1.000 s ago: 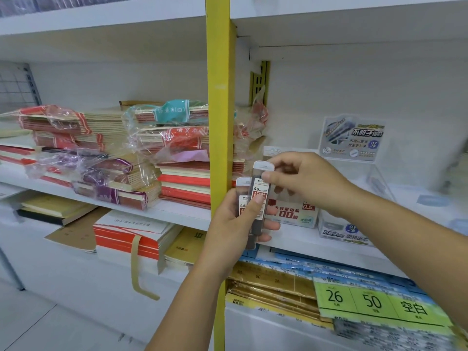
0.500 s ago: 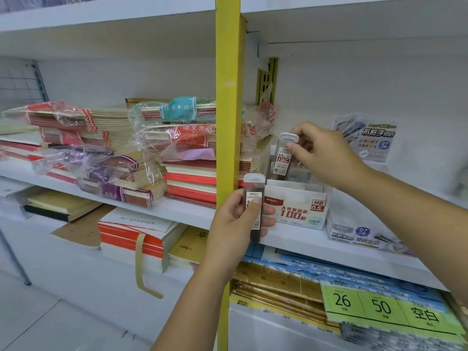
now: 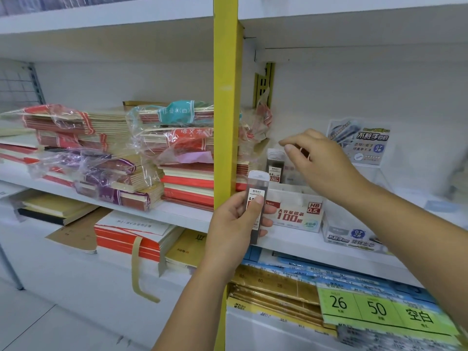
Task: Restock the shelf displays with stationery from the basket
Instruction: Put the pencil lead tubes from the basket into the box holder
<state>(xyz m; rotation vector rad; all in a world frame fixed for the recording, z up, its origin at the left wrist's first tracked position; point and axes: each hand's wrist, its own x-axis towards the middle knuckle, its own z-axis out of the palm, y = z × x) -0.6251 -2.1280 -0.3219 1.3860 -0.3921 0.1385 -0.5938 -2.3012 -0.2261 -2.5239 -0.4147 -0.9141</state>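
Smoky plastic lead case (image 3: 257,198) is pinched upright in the left hand (image 3: 235,224), thumb over its label, just before the display box (image 3: 296,211). Beyond that grip the right hand (image 3: 321,160) hangs loose-fingered, holding nothing, over a second case (image 3: 275,164) standing in the box; half a second ago it gripped that one. Step: slotting refills. Next: seat the held case alongside.

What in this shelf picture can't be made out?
All in the head view:
Inside of the white cardboard display box: hidden by its front wall and the right hand.
Whether that hand's fingertips touch the dark plastic lead case standing in the box: blurred.
Label of the second dark lead case, held by the left hand: thumb covers part.
Small print on the green price card: too small.
The basket: outside the frame.
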